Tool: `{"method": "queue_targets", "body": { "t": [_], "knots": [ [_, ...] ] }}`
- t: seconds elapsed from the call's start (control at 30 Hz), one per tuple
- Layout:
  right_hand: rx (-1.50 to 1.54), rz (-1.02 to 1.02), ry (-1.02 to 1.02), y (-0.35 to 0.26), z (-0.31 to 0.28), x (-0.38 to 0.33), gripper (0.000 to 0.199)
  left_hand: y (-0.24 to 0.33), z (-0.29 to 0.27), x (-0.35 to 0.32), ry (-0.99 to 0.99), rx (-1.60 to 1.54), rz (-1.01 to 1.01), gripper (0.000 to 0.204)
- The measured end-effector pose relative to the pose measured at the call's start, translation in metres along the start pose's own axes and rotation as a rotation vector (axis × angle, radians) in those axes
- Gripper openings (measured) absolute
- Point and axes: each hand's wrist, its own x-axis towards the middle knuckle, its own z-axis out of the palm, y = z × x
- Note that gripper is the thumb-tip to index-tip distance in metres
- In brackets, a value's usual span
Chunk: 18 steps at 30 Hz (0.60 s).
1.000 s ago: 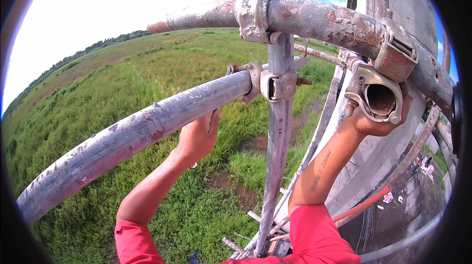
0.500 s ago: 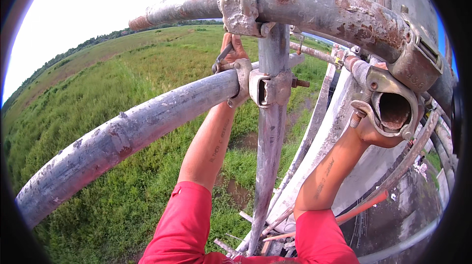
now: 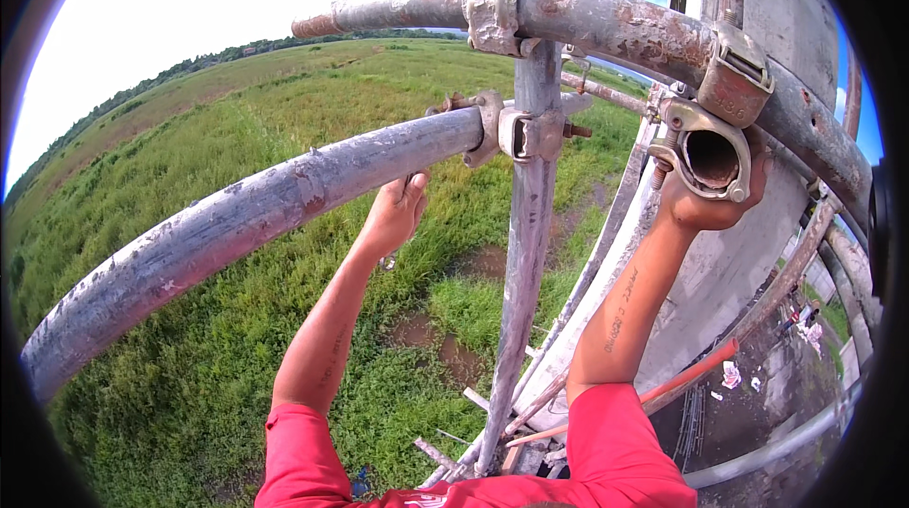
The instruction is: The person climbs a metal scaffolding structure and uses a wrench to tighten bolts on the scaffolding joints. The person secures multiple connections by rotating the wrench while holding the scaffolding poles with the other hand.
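Note:
My left hand [image 3: 393, 216] is closed below a long grey scaffold tube [image 3: 256, 191], apart from its coupler. A slim metal tool, perhaps a spanner, seems to be in its fingers; only small bits show. The tube's coupler [image 3: 487, 129] joins a second clamp [image 3: 532, 135] on the upright pole [image 3: 532, 243]. My right hand [image 3: 705, 212] wraps from below and behind around an open-ended tube [image 3: 712, 160] with a coupler [image 3: 735, 188] around its mouth. That coupler hangs under another clamp [image 3: 737, 77] on the rusty upper tube [image 3: 615, 20].
A concrete wall [image 3: 729, 252] rises at the right, with slanting poles beside it. An orange pipe [image 3: 696, 374] crosses low at the right. Far below lie green grass [image 3: 189, 319] and dark ground with litter.
My left hand has dropped away from the coupler's bolt to below the tube. My right hand still grips at the open tube end. The whole view has shifted slightly.

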Motion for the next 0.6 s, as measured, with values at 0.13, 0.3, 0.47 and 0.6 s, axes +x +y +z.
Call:
{"method": "queue_targets", "body": {
  "t": [0.13,0.3,0.47,0.6],
  "knots": [
    [0.248,0.13,0.024,0.012,-0.003,0.006,0.062,0.064,-0.025,-0.024,-0.152,0.101,-0.13,0.032],
    [0.301,0.197,-0.061,0.007,-0.008,0.003,0.062,0.086,-0.042,-0.015,-0.261,0.279,-0.178,0.032],
    [0.299,0.181,-0.104,0.009,-0.009,0.003,0.062,0.086,-0.074,-0.008,-0.432,0.147,-0.132,0.032],
    [0.396,0.182,-0.142,0.016,-0.011,0.0,0.067,0.075,-0.1,0.005,-0.586,-0.371,-0.193,0.048]
  ]
}}
